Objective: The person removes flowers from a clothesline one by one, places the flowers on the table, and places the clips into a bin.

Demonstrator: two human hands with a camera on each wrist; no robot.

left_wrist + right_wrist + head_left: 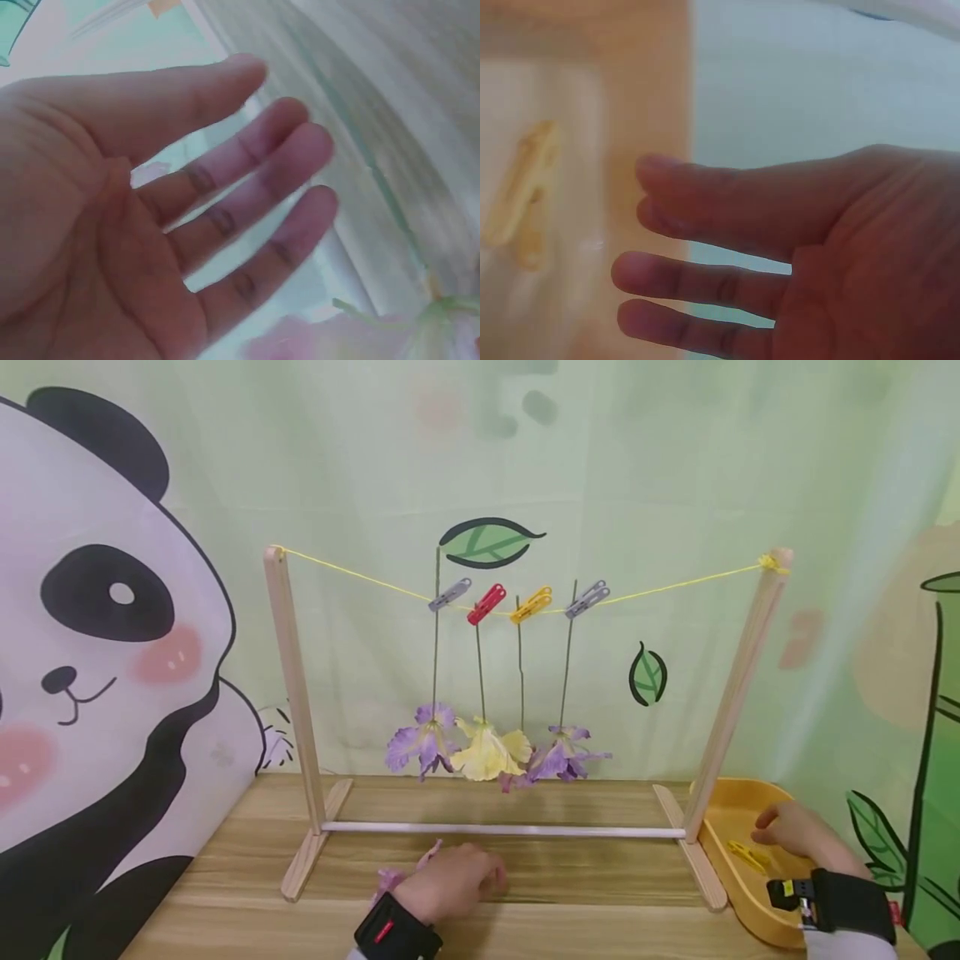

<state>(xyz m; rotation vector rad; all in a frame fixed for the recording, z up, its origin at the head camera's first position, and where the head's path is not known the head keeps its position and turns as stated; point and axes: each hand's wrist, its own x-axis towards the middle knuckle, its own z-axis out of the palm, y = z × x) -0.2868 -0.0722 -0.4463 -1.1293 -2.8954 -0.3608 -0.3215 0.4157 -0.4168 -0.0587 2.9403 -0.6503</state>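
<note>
My left hand (453,881) hovers low over the table, its fingers extended and nothing in them. Beside it lies a pinkish-purple flower (388,882), mostly hidden by the hand. The left wrist view shows that flower's pink petals (292,341) and green stem (375,176) beyond the fingertips, apart from them. Over the orange-yellow tray (738,793) is my right hand (802,835), with a yellow clothespin (748,857) close to its fingertips. In the right wrist view its fingers reach toward the clothespin (525,195) without touching it.
A wooden frame (300,693) carries a sagging yellow string (352,574). Purple and yellow flowers (487,752) hang head down from it, held by grey, red and yellow clothespins (531,606). A white crossbar (502,830) spans the base. Behind hangs a panda-print cloth (675,460).
</note>
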